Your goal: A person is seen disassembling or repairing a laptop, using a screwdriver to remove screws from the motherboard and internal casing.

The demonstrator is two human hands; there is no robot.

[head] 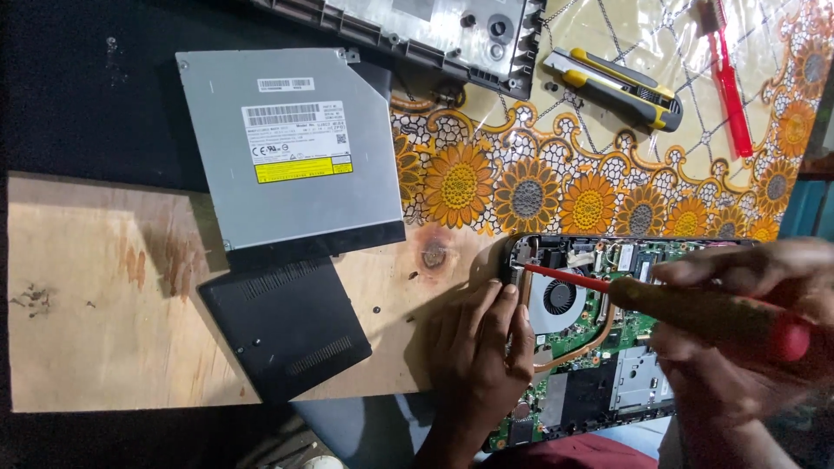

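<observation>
At the near edge, the left hand [482, 347] lies flat, steadying the opened laptop [599, 347] beside its fan [558, 298]. The right hand [738, 321] grips a red screwdriver [695, 308], tip at the laptop's upper-left corner. Beyond lie a black cover panel [287, 326], a silver disc drive [291, 148] and a utility knife [612, 87].

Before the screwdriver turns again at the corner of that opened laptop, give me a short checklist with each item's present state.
1. Right hand grips the screwdriver: ok.
2. Tip seated in a screw near the laptop corner: cannot tell, too small.
3. Left hand braces the laptop edge: ok.
4. Fan clear of the shaft: ok, shaft passes above it.
5. Optical drive and black cover panel set aside on the left: ok.
6. Loose screws accounted for: cannot tell.
</observation>
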